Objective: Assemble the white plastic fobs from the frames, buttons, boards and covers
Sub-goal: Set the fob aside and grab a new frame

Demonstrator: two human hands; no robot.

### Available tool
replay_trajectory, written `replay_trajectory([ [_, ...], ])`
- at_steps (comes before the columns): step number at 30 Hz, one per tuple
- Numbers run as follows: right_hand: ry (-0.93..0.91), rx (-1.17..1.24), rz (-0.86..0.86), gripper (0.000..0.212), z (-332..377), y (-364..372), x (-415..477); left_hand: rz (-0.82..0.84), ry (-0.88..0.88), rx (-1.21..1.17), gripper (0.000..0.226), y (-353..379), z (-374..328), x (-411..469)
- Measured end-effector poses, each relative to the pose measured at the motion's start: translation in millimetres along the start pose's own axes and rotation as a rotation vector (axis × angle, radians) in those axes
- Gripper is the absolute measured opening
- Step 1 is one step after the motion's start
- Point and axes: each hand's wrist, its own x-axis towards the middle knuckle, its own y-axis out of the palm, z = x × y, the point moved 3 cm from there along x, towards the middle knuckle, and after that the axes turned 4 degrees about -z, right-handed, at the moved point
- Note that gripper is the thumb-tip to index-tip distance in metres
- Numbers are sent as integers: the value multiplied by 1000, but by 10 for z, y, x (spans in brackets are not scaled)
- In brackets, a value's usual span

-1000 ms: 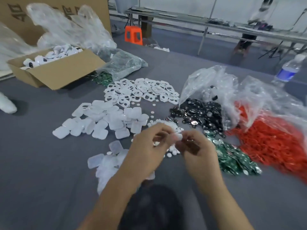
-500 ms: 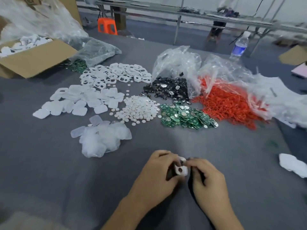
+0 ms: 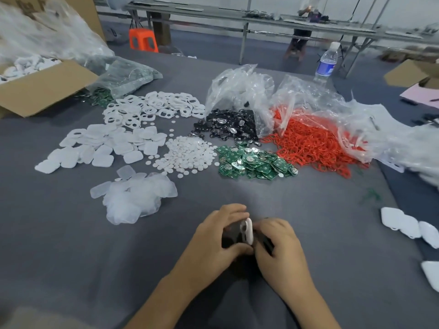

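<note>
Near the table's front edge, my left hand [image 3: 215,236] and my right hand [image 3: 281,245] meet and hold a white fob [image 3: 248,230] between them, edge up, fingers curled round it. Farther back lie the heaps of parts: white frames [image 3: 154,108], white covers [image 3: 107,146], small round white buttons [image 3: 187,154], green boards [image 3: 254,162] and clear thin covers [image 3: 135,198].
Black parts [image 3: 228,127] and red rings [image 3: 311,143] spill from clear bags. A cardboard box [image 3: 45,87] of white pieces stands at the back left, a water bottle [image 3: 326,60] at the back right. Several finished white fobs [image 3: 408,225] lie at the right edge.
Both hands came back from the button heap to the front of the table with the fob. The fob has turned from face up to edge up between the fingers.
</note>
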Motion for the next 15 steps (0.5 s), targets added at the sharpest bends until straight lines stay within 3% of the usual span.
replay_trajectory([
  [3,16,-7,-7,30,-52,18,-25,35,67,123,68,31,-44,-7],
  [8,253,148,-290,24,-307,-162,136,77,111,311,75,87,-78,3],
  [12,310,-30,-358,21,-802,-424,741,85,123,316,79,100,-65,13],
  [15,292,-194,-283,31,-1108,-518,1214,77,116,334,80,102,-54,10],
])
